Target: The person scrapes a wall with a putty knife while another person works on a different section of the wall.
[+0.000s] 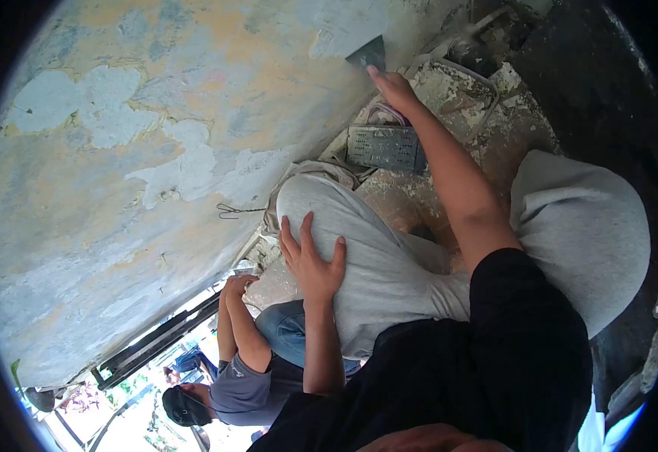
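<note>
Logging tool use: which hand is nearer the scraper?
Right. The right hand holds the scraper against the wall; the left hand rests on the knee, far from it.

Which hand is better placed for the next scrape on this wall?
Right, probably. The right hand holds the scraper with its blade against the peeling wall. The left hand lies flat on the knee, empty and apart from the tool.

The peeling wall (155, 151) shuts off the whole left side. Rubble-strewn floor (400, 200) lies open only between the left knee (321, 200) and right knee (577, 218), partly taken by a perforated metal box (385, 147) just below the right hand (394, 89) and its scraper (370, 54). A wire loop (231, 211) juts from the wall beside the left knee; a co-worker (253, 369) crouches close by.
</note>
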`<state>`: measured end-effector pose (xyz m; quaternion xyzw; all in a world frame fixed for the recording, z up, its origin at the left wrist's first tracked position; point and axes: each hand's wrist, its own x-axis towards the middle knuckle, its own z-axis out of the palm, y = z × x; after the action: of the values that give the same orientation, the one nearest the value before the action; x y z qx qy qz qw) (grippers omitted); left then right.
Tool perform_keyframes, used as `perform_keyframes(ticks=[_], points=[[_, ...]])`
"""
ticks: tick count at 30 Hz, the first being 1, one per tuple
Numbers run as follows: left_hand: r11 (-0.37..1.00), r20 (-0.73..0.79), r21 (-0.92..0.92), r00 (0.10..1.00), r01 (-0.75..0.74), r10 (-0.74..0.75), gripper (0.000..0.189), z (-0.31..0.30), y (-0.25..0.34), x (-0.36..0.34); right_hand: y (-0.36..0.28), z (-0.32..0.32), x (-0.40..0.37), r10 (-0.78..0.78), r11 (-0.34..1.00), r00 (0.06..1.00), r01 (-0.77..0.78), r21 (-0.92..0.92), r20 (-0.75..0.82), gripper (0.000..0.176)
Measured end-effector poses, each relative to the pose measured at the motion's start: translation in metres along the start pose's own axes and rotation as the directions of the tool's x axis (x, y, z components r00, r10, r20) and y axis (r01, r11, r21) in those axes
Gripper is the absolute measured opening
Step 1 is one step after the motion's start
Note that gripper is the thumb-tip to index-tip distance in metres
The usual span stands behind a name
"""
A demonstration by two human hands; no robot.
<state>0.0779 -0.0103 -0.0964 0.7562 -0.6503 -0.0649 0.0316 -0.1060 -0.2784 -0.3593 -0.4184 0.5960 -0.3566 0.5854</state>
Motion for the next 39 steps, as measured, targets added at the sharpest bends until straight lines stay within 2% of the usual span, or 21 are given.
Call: perform_keyframes(ticks=[2,4,5,7,8,11,13,17,19,23,25,29,31,33,35,37,39], points=[[1.0,0.002,-0.024,1.0,-0.01,0.01,0.067,0.002,0.001,0.002,-0.006,-0.004,-0.003,0.027,0.999,0.999,-0.028,0.039,0.023,0.087],[1.0,-0.012,-0.01,1.0,-0.019,0.019,0.066,0.002,-0.002,-0.002,-0.008,0.0,-0.015,0.012,1.0,0.998,-0.013,-0.009,-0.066,0.089],[1.0,-0.016,-0.006,1.0,-0.013,0.013,0.066,0.001,-0.003,-0.003,0.005,0.002,-0.01,0.009,1.0,0.998,-0.01,-0.007,-0.059,0.089],[1.0,-0.008,-0.008,1.0,-0.004,0.004,0.067,0.001,-0.003,-0.002,0.016,-0.006,-0.007,0.071,0.988,0.996,-0.062,-0.144,0.061,0.09],[1.0,-0.013,-0.004,1.0,-0.012,0.012,0.067,0.002,-0.004,-0.001,0.012,-0.007,-0.005,0.066,0.989,0.996,-0.058,-0.137,0.056,0.09],[1.0,-0.021,0.0,1.0,-0.008,0.008,0.067,0.002,-0.007,-0.006,0.007,0.003,-0.006,0.033,0.992,0.999,-0.032,-0.126,0.007,0.091],[1.0,-0.017,-0.009,1.0,-0.012,0.012,0.067,0.001,-0.005,-0.006,0.01,0.011,-0.01,-0.056,0.995,0.985,0.041,-0.095,-0.161,0.084],[1.0,-0.02,0.012,1.0,0.0,0.0,0.067,0.0,-0.003,-0.007,0.024,0.014,-0.009,-0.066,0.982,0.986,0.038,-0.183,-0.154,0.084],[1.0,-0.017,0.002,1.0,-0.002,0.002,0.067,0.001,-0.006,-0.008,0.033,0.004,-0.01,0.09,0.968,0.996,-0.093,-0.234,-0.022,0.09],[0.999,-0.018,0.035,1.0,0.006,-0.005,0.067,0.0,-0.007,-0.007,0.02,-0.008,-0.012,0.05,0.989,0.999,-0.052,-0.141,-0.017,0.089],[1.0,-0.021,0.009,1.0,0.009,-0.009,0.067,0.0,-0.007,-0.009,0.012,-0.001,-0.011,0.08,0.992,0.994,-0.087,-0.092,-0.071,0.088],[1.0,-0.032,0.011,0.999,-0.017,0.017,0.068,-0.002,-0.006,-0.012,0.023,0.009,-0.017,0.08,0.993,0.996,-0.082,-0.086,-0.026,0.088],[1.0,-0.028,0.01,1.0,-0.013,0.013,0.068,-0.002,-0.005,-0.012,0.036,0.016,-0.013,-0.001,0.988,0.989,-0.022,-0.156,-0.146,0.082],[1.0,-0.028,0.008,1.0,0.002,-0.001,0.068,-0.001,-0.005,-0.013,0.045,0.004,-0.018,0.021,0.992,0.991,-0.038,-0.124,-0.133,0.082],[1.0,-0.026,0.012,1.0,0.009,-0.009,0.068,0.0,-0.007,-0.013,0.031,-0.002,-0.018,0.046,0.995,0.991,-0.056,-0.084,-0.123,0.083],[1.0,-0.048,0.008,0.999,0.001,-0.001,0.068,0.001,-0.008,-0.015,0.007,0.001,-0.005,-0.093,0.993,0.977,0.077,-0.093,-0.193,0.087],[1.0,-0.04,0.005,0.999,0.007,-0.006,0.068,0.0,-0.007,-0.016,-0.021,0.0,0.001,-0.086,0.994,0.988,0.077,-0.071,-0.125,0.087]])
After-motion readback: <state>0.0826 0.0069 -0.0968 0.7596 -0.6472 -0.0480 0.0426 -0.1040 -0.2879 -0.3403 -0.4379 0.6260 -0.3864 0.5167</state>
